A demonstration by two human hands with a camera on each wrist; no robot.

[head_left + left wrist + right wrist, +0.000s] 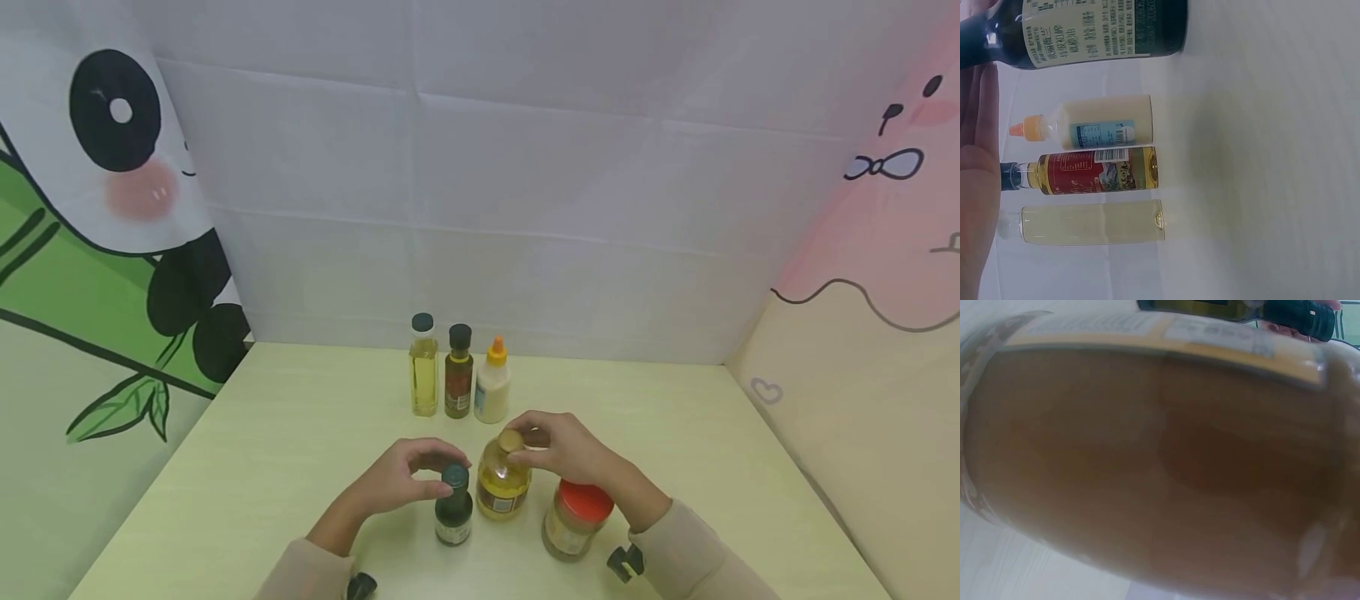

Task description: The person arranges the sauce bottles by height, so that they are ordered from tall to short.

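My left hand [401,477] has its thumb and fingers about the cap of a dark green glass bottle [453,515], which stands upright on the table. In the left wrist view the pale label of this bottle [1085,31] shows large at the top. Just right of it, my right hand [562,446] holds a round-shouldered bottle of yellow oil [501,487] by its gold cap, thumb in front and fingers behind. Below the right wrist stands a red-lidded jar [572,525]; its brown contents fill most of the right wrist view, where the dark green bottle [1210,307] shows at the top.
At the back stand a clear bottle of pale yellow oil [423,379], a slim dark-capped bottle with a red label [458,383] and a cream squeeze bottle with an orange tip [492,392], close together. A white cloth wall [525,183] rises behind the pale table [262,433].
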